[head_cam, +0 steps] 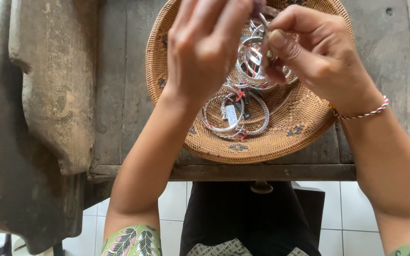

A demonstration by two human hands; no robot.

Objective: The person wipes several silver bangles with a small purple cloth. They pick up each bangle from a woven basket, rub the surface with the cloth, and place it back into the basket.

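Holding a silver bangle up over the woven basket, I have both hands raised above its middle. My right hand pinches the bangle's edge between thumb and forefinger, the other fingers curled in loosely. My left hand is turned with its back to me, fingers bent toward the same bangle; it seems to grip the far side, but I cannot tell exactly what those fingertips touch, since the hand hides them.

As for how far along I am, I judge it is early or midway: only this one piece is lifted, while several more silver bangles lie heaped in the basket's bowl, some with small tags and red threads on them. Nothing that I can see has been set aside outside the basket.

The basket sits on the worn wooden table, near its front edge. Left of the basket stands a big weathered wooden block.
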